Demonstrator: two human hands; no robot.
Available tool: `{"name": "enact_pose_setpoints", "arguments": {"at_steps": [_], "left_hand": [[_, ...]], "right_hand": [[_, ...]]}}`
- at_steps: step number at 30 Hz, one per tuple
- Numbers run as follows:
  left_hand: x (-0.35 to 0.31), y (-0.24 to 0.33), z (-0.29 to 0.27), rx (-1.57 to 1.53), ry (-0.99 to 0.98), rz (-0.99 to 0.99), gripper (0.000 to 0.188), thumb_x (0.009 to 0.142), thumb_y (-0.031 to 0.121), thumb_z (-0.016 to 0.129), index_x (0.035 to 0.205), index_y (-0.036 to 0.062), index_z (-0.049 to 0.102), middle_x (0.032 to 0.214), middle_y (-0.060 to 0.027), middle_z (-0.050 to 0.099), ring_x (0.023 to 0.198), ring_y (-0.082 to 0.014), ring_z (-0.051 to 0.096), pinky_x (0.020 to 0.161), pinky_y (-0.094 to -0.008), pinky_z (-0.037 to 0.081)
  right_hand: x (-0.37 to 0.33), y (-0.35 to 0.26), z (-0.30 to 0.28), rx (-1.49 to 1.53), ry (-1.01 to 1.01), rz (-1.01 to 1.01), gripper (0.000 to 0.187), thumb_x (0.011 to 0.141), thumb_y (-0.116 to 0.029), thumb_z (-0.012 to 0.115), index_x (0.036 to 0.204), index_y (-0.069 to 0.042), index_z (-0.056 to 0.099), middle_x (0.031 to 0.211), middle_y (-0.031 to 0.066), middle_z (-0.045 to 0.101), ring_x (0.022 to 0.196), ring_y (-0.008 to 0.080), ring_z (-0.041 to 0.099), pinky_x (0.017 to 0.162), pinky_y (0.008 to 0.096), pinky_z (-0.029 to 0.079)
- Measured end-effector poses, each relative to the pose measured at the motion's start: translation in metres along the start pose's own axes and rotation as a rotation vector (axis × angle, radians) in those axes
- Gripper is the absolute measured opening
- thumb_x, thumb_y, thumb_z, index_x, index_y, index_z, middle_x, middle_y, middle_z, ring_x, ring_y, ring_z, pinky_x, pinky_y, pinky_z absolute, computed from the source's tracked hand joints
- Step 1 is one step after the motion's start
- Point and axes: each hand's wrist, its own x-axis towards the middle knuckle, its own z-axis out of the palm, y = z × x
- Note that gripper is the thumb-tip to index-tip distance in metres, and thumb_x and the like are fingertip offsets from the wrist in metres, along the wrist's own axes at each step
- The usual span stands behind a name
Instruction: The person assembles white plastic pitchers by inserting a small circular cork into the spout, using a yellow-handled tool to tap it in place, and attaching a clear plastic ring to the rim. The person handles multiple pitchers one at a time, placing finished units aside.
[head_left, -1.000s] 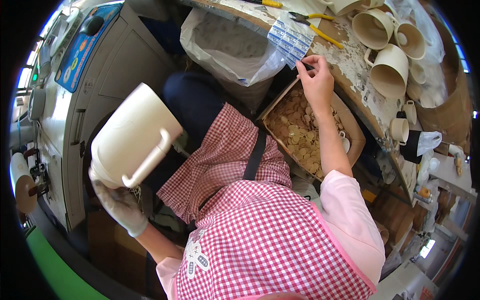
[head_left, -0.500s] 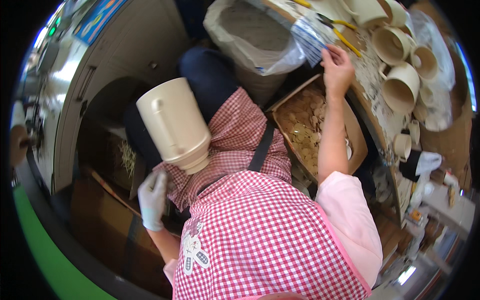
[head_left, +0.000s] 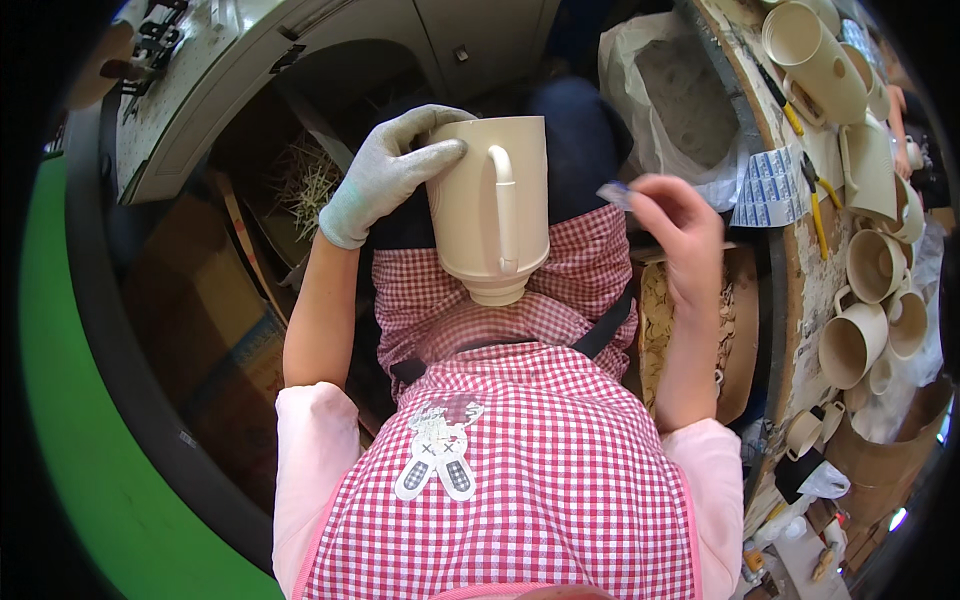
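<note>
A large cream mug (head_left: pixel 465 215) with a stepped narrow foot lies across my lap, its handle facing up and its foot toward me. My left hand (head_left: pixel 390 180), in a pale glove, is closed on the mug's left side near the rim, thumb on the outer wall. Bare and slightly blurred, my right hand (head_left: pixel 688 225) pinches a small white and blue label (head_left: pixel 614 195), held right of the mug and apart from it. A sheet of blue and white labels (head_left: pixel 768 188) hangs over the bench edge beyond that hand.
Two yellow-handled pliers (head_left: pixel 820 205) and several cream mugs (head_left: pixel 853 345) cover the bench at right. A bag-lined bin (head_left: pixel 685 100) stands ahead. Below my right forearm sits a box of flat tan pieces (head_left: pixel 657 315). Grey cabinets (head_left: pixel 400 40) are at the far left.
My left hand has come up from beside my lap and taken hold of the mug. My right hand has left the label sheet and moved toward the mug with one label.
</note>
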Motion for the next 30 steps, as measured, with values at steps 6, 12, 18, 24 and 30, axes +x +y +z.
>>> {"name": "enact_pose_setpoints", "arguments": {"at_steps": [6, 12, 18, 24, 30], "left_hand": [[0.001, -0.001, -0.002, -0.067, 0.052, -0.032, 0.038, 0.092, 0.026, 0.075, 0.121, 0.0017, 0.072, 0.111, -0.006, 0.072, 0.107, -0.0169, 0.065, 0.105, -0.0337, 0.048], [0.002, -0.006, -0.004, -0.019, 0.076, -0.028, 0.034, 0.092, 0.027, 0.075, 0.116, 0.0024, 0.075, 0.107, -0.0046, 0.073, 0.106, -0.0156, 0.064, 0.106, -0.034, 0.046], [0.003, -0.006, -0.002, -0.025, 0.103, 0.021, 0.037, 0.092, 0.034, 0.076, 0.112, 0.0028, 0.077, 0.095, -0.004, 0.07, 0.091, -0.0151, 0.065, 0.088, -0.0308, 0.051], [0.003, -0.004, 0.001, -0.015, 0.126, -0.031, 0.034, 0.091, 0.032, 0.076, 0.112, 0.0046, 0.078, 0.101, -0.0031, 0.073, 0.105, -0.0161, 0.065, 0.105, -0.0354, 0.047], [0.002, -0.004, 0.003, -0.027, 0.149, -0.05, 0.035, 0.091, 0.032, 0.078, 0.111, 0.0043, 0.078, 0.1, -0.0043, 0.074, 0.102, -0.0163, 0.066, 0.105, -0.0367, 0.048]], "right_hand": [[0.061, -0.016, 0.074, 0.135, -0.33, 0.035, 0.02, 0.092, -0.016, 0.079, 0.106, -0.002, 0.078, 0.089, -0.0002, 0.073, 0.081, 0.0055, 0.063, 0.074, 0.0209, 0.048], [0.075, -0.017, 0.092, 0.03, -0.291, -0.001, 0.021, 0.089, -0.018, 0.083, 0.103, -0.004, 0.081, 0.089, 0.0042, 0.077, 0.084, 0.0091, 0.069, 0.078, 0.0247, 0.055], [0.078, -0.018, 0.099, -0.021, -0.248, -0.029, 0.02, 0.088, -0.018, 0.083, 0.102, -0.004, 0.081, 0.086, 0.003, 0.077, 0.079, 0.0084, 0.069, 0.074, 0.0231, 0.055], [0.08, -0.018, 0.099, -0.049, -0.262, -0.063, 0.019, 0.088, -0.018, 0.082, 0.102, -0.005, 0.082, 0.085, 0.0028, 0.077, 0.078, 0.0085, 0.069, 0.074, 0.023, 0.056], [0.079, -0.016, 0.102, -0.059, -0.262, -0.087, 0.018, 0.088, -0.018, 0.082, 0.102, -0.005, 0.082, 0.086, 0.0031, 0.077, 0.077, 0.0085, 0.07, 0.073, 0.0228, 0.056]]}}
